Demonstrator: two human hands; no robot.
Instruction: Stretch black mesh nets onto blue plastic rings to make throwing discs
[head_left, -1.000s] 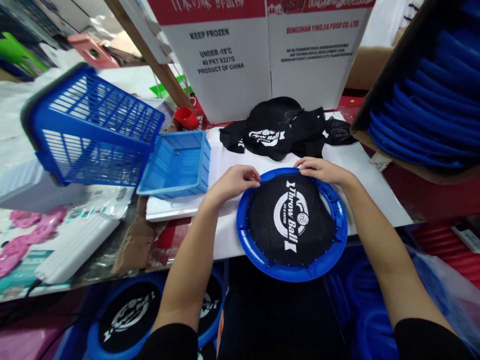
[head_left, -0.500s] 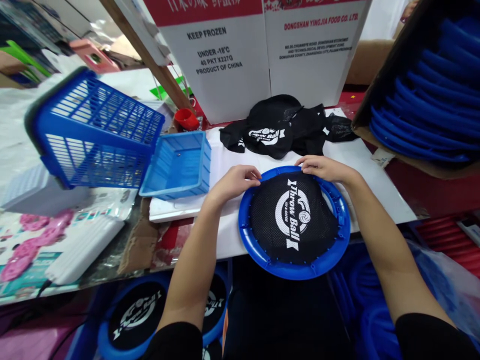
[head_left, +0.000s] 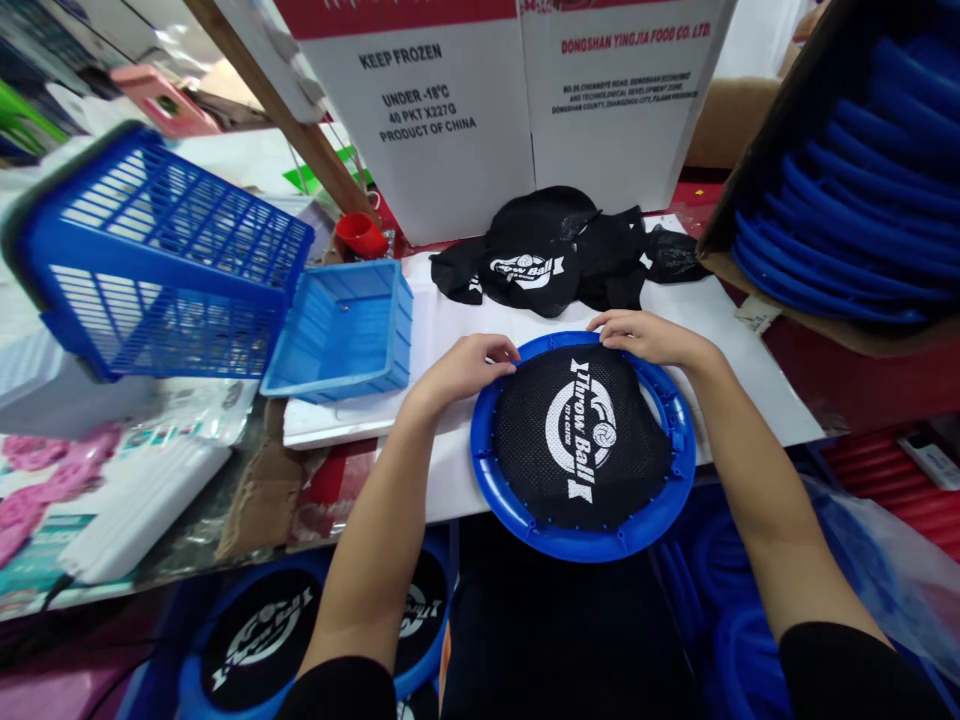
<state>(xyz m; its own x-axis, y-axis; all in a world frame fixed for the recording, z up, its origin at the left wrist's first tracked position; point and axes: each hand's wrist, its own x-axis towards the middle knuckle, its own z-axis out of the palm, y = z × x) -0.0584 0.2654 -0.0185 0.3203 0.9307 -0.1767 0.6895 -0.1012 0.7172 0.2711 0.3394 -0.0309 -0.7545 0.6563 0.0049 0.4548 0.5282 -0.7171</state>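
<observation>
Two bare hands meet the far rim of a blue plastic ring, which lies at the near edge of the white work surface with its near part jutting past that edge. Inside the ring sits a round black mesh printed "Throw Ball", its right edge apart from the rim so that a pale gap shows there. The left hand has thumb and forefinger narrowly spaced at the far left of the rim; whether they pinch the mesh edge I cannot tell. The right hand lays bent fingers over the far rim, its thumb hidden, so its hold cannot be told either. Just beyond lies a heap of black printed mesh pieces, in front of a white "KEEP FROZEN" carton. To the left stand a light blue plastic tray, a tilted blue slotted basket and a red cup; at far right, a cardboard box is packed with blue rings
</observation>
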